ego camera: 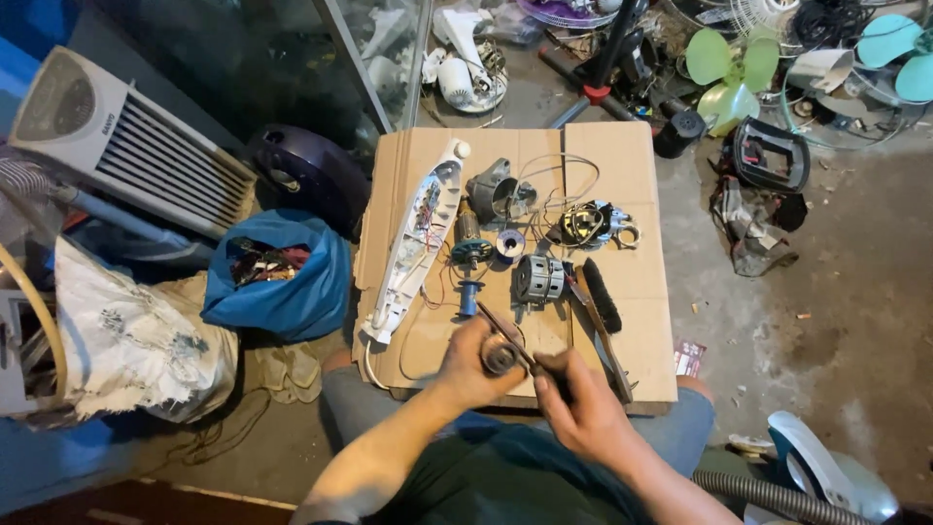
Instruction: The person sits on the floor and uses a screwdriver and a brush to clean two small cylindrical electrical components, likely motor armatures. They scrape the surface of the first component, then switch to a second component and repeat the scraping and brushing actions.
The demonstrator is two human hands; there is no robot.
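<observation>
- Both hands work over the cardboard (632, 292): left hand (471, 365) closed around a small round metal part (501, 358), right hand (573, 394) pinching a thin tool (505, 335) against it.
- Tool may slip off the part, I think, and hit the left fingers.

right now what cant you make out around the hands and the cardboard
All in the head view:
- Small round metal part in the left hand: its near side is hidden by the fingers, and it is too small to identify.
- Right hand: whatever it pinches is covered by its own fingers.
- Thin tool across the part: its near end disappears between the hands.
- Cardboard sheet: its near edge is hidden by the hands and knees.
</observation>
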